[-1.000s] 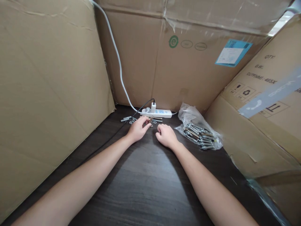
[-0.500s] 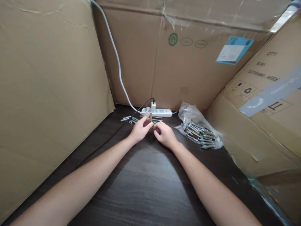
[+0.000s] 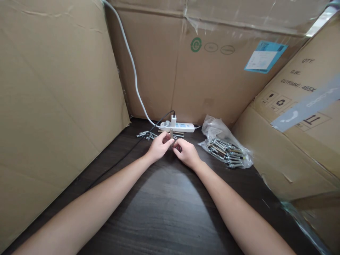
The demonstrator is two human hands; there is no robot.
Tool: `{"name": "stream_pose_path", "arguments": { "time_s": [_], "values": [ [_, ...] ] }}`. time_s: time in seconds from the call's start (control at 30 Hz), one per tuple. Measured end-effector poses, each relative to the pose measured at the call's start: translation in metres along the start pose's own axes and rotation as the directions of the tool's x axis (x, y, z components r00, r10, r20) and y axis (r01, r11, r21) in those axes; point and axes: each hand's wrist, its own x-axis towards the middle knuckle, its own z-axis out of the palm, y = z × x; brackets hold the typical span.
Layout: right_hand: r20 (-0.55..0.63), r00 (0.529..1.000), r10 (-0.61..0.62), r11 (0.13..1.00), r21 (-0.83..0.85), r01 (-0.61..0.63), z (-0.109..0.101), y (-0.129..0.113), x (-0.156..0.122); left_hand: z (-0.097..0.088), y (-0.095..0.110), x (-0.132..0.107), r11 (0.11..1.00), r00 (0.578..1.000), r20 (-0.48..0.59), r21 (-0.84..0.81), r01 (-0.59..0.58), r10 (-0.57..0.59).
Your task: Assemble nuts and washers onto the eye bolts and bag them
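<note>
My left hand [image 3: 158, 147] pinches an expansion bolt [image 3: 171, 133] between thumb and fingers and holds it upright, its brassy sleeve showing above the fingertips. Close against its lower end, my right hand [image 3: 187, 153] has its thumb and fingers curled together; whatever lies between them is hidden. Behind my left hand, several metal rods and sleeves [image 3: 142, 134] lie on the dark table, with a nut [image 3: 147, 138] beside them. A small washer [image 3: 175, 137] rests just beyond the bolt. Long bolts [image 3: 178, 134] lie in front of the power strip.
A white power strip [image 3: 189, 127] with a plugged-in white adapter [image 3: 173, 121] stands at the back. A black cable [image 3: 124, 154] crosses the table on the left. On the right sits a clear plastic bag [image 3: 214, 126] of bolts [image 3: 225, 152]. Cardboard boxes [image 3: 148, 71] enclose the table.
Both hands stay at nearly the same spot around the upright bolt. The right fingers have shifted very slightly at its lower end.
</note>
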Motion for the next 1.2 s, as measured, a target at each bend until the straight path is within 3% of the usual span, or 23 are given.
{"name": "stream_pose_path", "arguments": {
  "time_s": [0.4, 0.9, 1.2],
  "values": [
    [0.051, 0.999, -0.005, 0.999, -0.035, 0.007, -0.001, -0.002, -0.001, -0.001, -0.001, 0.001, 0.999, 1.000, 0.011, 0.037, -0.016, 0.016],
    [-0.041, 0.999, 0.023, 0.998, -0.055, -0.025, -0.001, -0.002, -0.002, -0.001, 0.008, 0.001, 0.994, 1.000, 0.022, 0.105, -0.006, 0.004],
    [-0.078, 0.997, 0.022, 0.997, -0.075, -0.028, -0.002, -0.002, -0.001, -0.002, 0.005, 0.001, 0.985, 0.998, 0.014, 0.163, -0.061, 0.060]
  ]
}}
